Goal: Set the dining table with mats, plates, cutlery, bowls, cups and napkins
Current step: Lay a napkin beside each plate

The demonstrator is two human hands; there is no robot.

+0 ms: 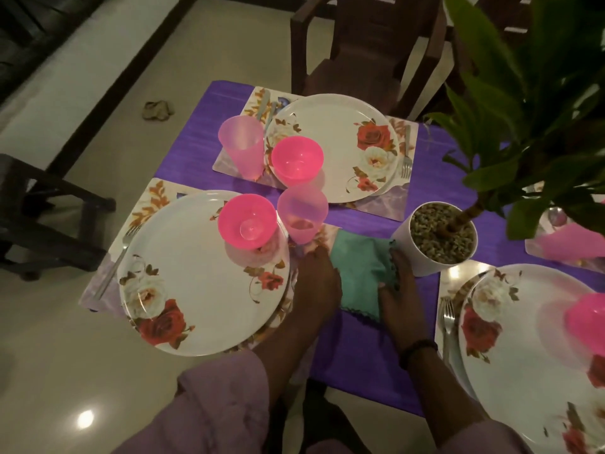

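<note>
A teal napkin (pixel 360 270) lies on the purple tablecloth (pixel 366 352) beside the near-left floral plate (pixel 199 276). My left hand (pixel 316 278) rests flat on the napkin's left edge. My right hand (pixel 397 283) presses flat on its right edge. That plate sits on a floral mat (pixel 150 201) with a pink bowl (pixel 247 221) on it, a pink cup (pixel 302 213) beside it and a fork (pixel 114 267) at its left. A second plate (pixel 330 145) at the far side has a pink bowl (pixel 296 160) and a pink cup (pixel 242 145). A third plate (pixel 523 342) lies at the right.
A white pot (pixel 435 240) with a leafy plant stands just right of the napkin, its leaves overhanging the table's right part. Dark wooden chairs stand at the far side (pixel 360 44) and at the left (pixel 42 217). A fork (pixel 447 322) lies left of the right plate.
</note>
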